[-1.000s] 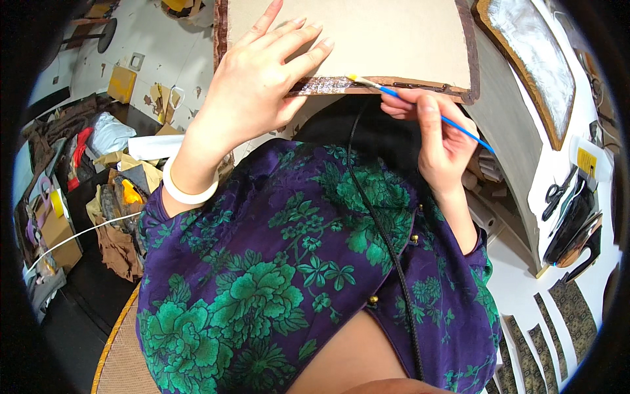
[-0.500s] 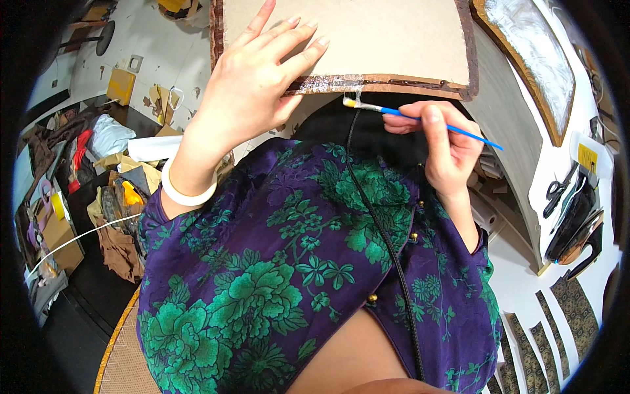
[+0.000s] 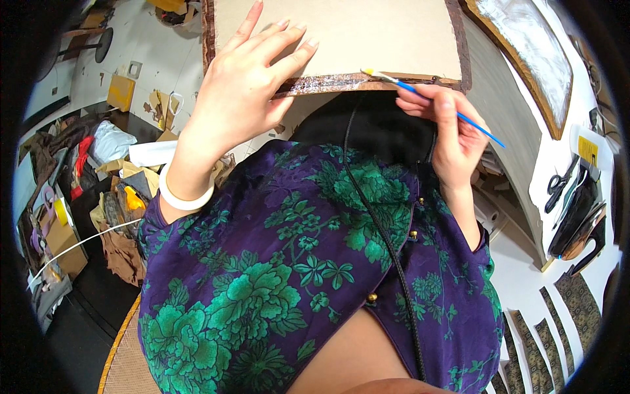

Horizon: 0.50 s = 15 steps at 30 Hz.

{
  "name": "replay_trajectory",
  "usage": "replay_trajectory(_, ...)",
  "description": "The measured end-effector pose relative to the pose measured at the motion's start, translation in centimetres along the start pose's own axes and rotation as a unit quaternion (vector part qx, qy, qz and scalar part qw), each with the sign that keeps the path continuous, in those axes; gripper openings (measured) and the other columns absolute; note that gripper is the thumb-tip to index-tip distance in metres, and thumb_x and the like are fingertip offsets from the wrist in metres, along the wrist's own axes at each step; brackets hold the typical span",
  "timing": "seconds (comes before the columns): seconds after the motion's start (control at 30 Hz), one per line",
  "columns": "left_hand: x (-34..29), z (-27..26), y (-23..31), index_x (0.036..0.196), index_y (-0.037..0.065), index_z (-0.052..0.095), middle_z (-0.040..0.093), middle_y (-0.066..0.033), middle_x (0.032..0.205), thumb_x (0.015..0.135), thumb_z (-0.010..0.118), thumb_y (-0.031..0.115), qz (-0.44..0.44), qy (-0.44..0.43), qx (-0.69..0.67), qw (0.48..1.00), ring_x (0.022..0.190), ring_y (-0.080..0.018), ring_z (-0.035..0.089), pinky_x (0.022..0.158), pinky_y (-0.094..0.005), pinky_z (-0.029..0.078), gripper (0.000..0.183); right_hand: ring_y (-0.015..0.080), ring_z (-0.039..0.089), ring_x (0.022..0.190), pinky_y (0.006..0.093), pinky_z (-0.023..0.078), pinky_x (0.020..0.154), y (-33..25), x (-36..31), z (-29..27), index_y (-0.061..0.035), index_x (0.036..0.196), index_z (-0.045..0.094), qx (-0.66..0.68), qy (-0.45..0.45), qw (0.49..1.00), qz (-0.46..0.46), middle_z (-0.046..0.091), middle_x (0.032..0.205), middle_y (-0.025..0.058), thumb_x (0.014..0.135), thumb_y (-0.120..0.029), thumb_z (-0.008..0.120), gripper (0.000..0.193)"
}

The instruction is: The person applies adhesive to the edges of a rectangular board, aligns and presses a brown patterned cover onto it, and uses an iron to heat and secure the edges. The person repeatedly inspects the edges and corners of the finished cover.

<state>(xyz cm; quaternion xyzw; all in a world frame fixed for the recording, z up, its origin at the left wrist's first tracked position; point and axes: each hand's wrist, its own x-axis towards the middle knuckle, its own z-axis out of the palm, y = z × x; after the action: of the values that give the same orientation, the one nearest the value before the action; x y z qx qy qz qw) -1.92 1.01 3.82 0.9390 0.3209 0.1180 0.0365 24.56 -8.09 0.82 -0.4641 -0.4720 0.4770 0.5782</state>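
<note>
"What can't you see of the board [image 3: 341, 39]?"
"Its far edge; my view's top cuts it off. The left hand [image 3: 237, 82] hides its near left corner from me."
"And the brush [image 3: 410, 87]?"
"I can't tell whether its bristles touch the near edge or hover over it. The right hand [image 3: 453, 125] covers part of the handle."
"Anything on the table [image 3: 525, 282]?"
"I lose the white-filled panel's [image 3: 528, 49] far end, and some patterned strips [image 3: 533, 351] run out of my view."
</note>
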Motion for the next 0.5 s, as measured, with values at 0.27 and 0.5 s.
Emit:
replay_trajectory(0.27, 0.0, -0.1, 0.2, 0.131, 0.015, 0.063, 0.062, -0.0114, 0.130, 0.067, 0.075, 0.002, -0.003, -0.001, 0.016, 1.000, 0.127, -0.0305, 0.057, 0.121, -0.0539, 0.026, 0.067, 0.0250, 0.073, 0.086, 0.0347, 0.060, 0.080, 0.4, 0.1, -0.9, 0.0111, 0.106, 0.066, -0.022, -0.038, 0.999, 0.029, 0.072, 0.096, 0.0221, 0.105, -0.013, 0.049, 0.029)
replay_trajectory(0.5, -0.1, -0.1, 0.3, 0.132, 0.014, 0.063, 0.062, -0.0117, 0.131, 0.066, 0.075, 0.002, -0.011, -0.002, 0.008, 1.000, 0.128, -0.0305, 0.056, 0.121, -0.0540, 0.026, 0.068, 0.0255, 0.073, 0.087, 0.0346, 0.060, 0.080, 0.1, -0.3, -1.7, 0.0099, 0.107, 0.066, -0.007, -0.046, 0.998, 0.031, 0.072, 0.096, 0.0215, 0.105, -0.013, 0.049, 0.028)
